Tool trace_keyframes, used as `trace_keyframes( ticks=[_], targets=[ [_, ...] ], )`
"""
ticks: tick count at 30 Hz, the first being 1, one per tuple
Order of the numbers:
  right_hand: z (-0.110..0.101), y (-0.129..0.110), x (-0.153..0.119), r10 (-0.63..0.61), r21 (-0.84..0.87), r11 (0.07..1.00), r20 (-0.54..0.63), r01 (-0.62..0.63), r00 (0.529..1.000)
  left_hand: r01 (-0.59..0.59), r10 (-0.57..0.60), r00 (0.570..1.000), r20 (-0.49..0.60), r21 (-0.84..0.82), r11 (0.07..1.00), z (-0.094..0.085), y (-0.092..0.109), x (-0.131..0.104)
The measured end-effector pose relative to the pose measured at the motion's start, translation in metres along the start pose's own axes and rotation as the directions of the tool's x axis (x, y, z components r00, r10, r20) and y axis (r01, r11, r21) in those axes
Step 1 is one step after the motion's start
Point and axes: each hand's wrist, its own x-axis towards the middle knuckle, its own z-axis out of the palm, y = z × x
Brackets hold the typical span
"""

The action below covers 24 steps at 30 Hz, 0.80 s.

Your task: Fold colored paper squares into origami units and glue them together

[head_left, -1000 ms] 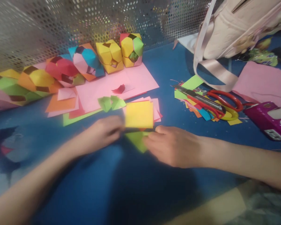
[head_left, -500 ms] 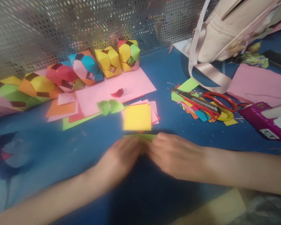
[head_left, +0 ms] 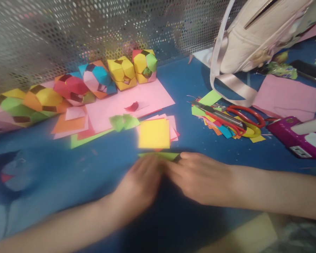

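A green piece of paper (head_left: pixel 171 155) lies on the blue table under the fingers of both hands, mostly covered by them. My left hand (head_left: pixel 146 175) is closed on its left part, the fingertips blurred. From the right, my right hand (head_left: pixel 197 175) presses bent fingers on the paper, touching or nearly touching the left fingertips. Just beyond the hands sits a stack of small paper squares with a yellow one (head_left: pixel 154 133) on top. Two folded green pieces (head_left: pixel 124 122) lie to the left of that stack.
Several folded paper balls (head_left: pixel 122 73) line the perforated metal panel (head_left: pixel 94 28). Pink sheets (head_left: pixel 107 109) lie before them. To the right are red-handled scissors (head_left: pixel 249 114), a cutter (head_left: pixel 218 114), paper scraps, a purple device (head_left: pixel 296 137) and a pale bag (head_left: pixel 250 42).
My left fingers have shifted slightly right over the green paper, and more of its right end shows. The whole view has moved a little.
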Motion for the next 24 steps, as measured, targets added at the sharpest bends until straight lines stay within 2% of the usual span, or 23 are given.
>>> trace_keyframes(
  ticks=[3,9,11,14,19,22,24],
  targets=[
    [0.000,0.003,0.000,0.019,0.039,0.999,-0.022,-0.019,1.000,0.015,-0.015,1.000,-0.019,-0.020,1.000,-0.001,-0.001,0.004],
    [0.010,0.009,0.006,0.099,-0.007,0.995,-0.238,-0.104,0.966,-0.015,0.016,1.000,-0.018,0.004,1.000,0.002,-0.001,0.001],
    [0.011,0.009,0.007,0.083,-0.055,0.994,-0.194,-0.095,0.977,-0.019,0.019,1.000,-0.012,0.013,1.000,0.002,-0.002,-0.001],
    [0.007,0.007,0.003,0.088,-0.108,0.990,-0.055,-0.094,0.995,0.017,-0.016,1.000,0.026,-0.018,1.000,0.001,-0.003,-0.002],
    [-0.003,0.002,-0.008,0.177,-0.152,0.975,0.092,-0.162,0.980,0.064,-0.059,0.997,0.058,-0.080,0.995,-0.001,-0.004,-0.001],
    [-0.007,0.005,-0.010,0.224,-0.126,0.969,0.088,-0.213,0.971,0.042,-0.039,0.997,0.068,-0.044,0.998,0.000,-0.004,-0.002],
    [-0.008,0.007,-0.007,0.243,-0.115,0.964,0.004,-0.241,0.970,0.033,-0.031,0.997,0.071,-0.020,0.999,0.000,-0.004,-0.002]
  ],
)
